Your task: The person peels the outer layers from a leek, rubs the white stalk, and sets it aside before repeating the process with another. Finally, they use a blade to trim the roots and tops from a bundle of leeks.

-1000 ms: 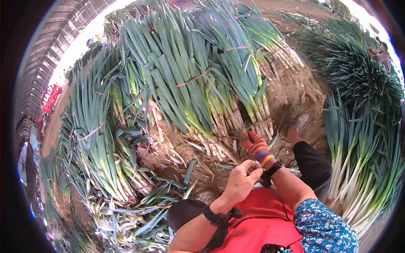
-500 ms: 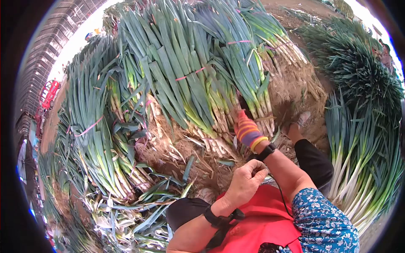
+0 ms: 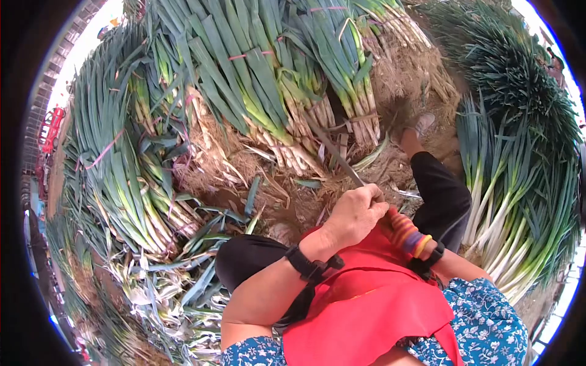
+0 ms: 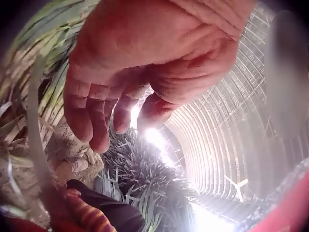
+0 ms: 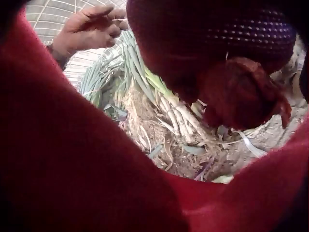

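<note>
My right hand (image 3: 408, 233), in a striped knit glove, grips a long narrow-bladed knife close to the red apron (image 3: 366, 305). The knife (image 3: 340, 160) slants up and left toward the root ends of the leeks; its handle is hidden in the glove. In the left wrist view the pale blade (image 4: 35, 116) rises from the striped glove (image 4: 87, 212). My bare left hand (image 3: 354, 216) hovers beside the glove and overlaps the blade's lower end in the head view. Its fingers (image 4: 99, 116) hang loosely bent, with a gap to the thumb.
Tied bundles of leeks (image 3: 238, 73) lie ahead, roots toward me. Another bundle (image 3: 116, 177) lies at left, above stripped leaf scraps (image 3: 152, 293). Loose leeks (image 3: 500, 201) with white stems lie at right. A foot (image 3: 421, 125) stands on the soil beyond my knee.
My gloved right hand has drawn back from the leeks' root ends toward the apron, bringing the knife with it. My left hand now sits farther forward relative to the glove. The head view has tilted down.
</note>
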`<control>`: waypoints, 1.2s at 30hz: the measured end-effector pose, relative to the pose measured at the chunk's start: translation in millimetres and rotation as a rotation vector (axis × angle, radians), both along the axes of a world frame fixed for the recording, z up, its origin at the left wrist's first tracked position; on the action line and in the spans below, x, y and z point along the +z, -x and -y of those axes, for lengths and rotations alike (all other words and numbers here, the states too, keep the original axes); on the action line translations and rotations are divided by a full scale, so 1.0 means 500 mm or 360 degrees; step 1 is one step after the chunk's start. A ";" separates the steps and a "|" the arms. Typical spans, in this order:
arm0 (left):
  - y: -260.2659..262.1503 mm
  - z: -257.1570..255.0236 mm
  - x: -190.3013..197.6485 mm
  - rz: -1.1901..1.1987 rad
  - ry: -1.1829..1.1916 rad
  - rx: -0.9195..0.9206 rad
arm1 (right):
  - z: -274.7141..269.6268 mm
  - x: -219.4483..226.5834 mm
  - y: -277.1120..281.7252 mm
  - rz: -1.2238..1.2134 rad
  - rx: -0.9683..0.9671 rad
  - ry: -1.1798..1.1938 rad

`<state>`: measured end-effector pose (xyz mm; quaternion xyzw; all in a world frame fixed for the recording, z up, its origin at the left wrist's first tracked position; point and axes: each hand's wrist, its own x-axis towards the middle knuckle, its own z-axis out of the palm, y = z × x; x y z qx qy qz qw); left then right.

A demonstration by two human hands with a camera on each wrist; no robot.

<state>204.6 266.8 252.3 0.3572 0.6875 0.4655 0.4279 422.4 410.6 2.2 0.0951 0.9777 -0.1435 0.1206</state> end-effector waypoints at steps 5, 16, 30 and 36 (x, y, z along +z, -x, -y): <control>-0.025 0.017 -0.017 -0.0170 -0.0026 -0.0224 | 0.036 0.203 -0.011 -0.0353 -0.0153 0.0864; -0.021 0.017 -0.027 -0.0385 -0.0029 -0.0194 | 0.004 0.099 0.147 -0.0234 -0.0429 0.1115; -0.036 0.024 -0.034 -0.0330 -0.0044 -0.0350 | -0.005 0.249 -0.047 -0.0287 -0.0526 0.0203; -0.037 0.017 -0.029 -0.0346 0.0105 -0.0359 | -0.054 0.222 -0.019 -0.0361 -0.0771 0.0298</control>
